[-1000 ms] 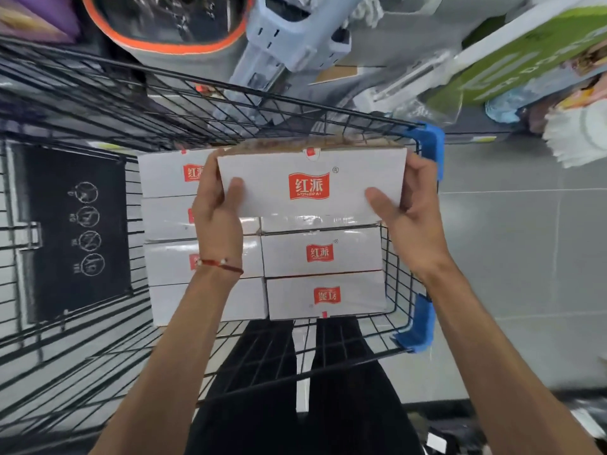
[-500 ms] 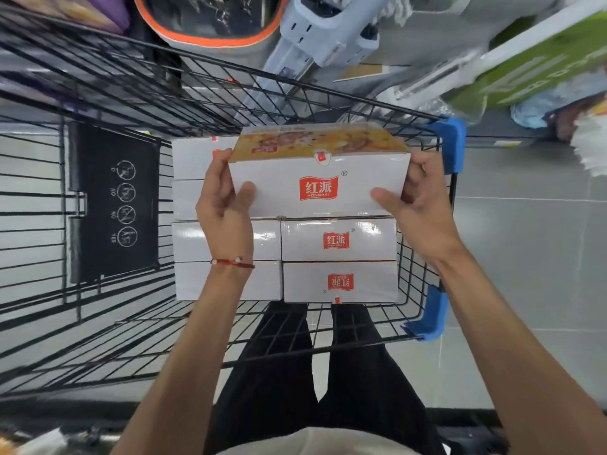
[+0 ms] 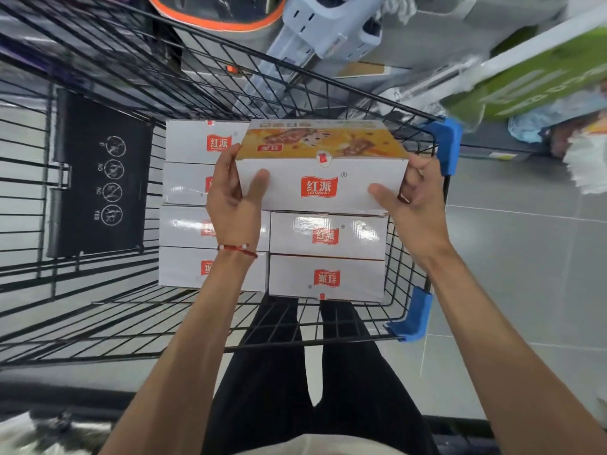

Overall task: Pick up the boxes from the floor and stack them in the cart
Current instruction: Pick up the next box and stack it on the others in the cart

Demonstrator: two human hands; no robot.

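I hold a white box (image 3: pixel 320 188) with a red logo and an orange printed top over the black wire cart (image 3: pixel 108 326). My left hand (image 3: pixel 235 200) grips its left end and my right hand (image 3: pixel 412 200) its right end. The box hangs above the right-hand column of boxes. Beneath it, several identical white boxes (image 3: pixel 326 277) stand on edge in two columns inside the cart. The left column (image 3: pixel 187 226) is partly hidden by my left hand and wrist.
Blue corner guards (image 3: pixel 443 144) mark the cart's right rim. A black child-seat flap (image 3: pixel 98 172) with warning icons lies at the cart's left. Store goods crowd the top: a grey-blue plastic item (image 3: pixel 322 31) and a green package (image 3: pixel 538 77). Grey tile floor (image 3: pixel 519 274) lies to the right.
The box has tipped so its orange top now faces me, and it has come nearer the camera over the right column. Both hands keep their hold on its ends.
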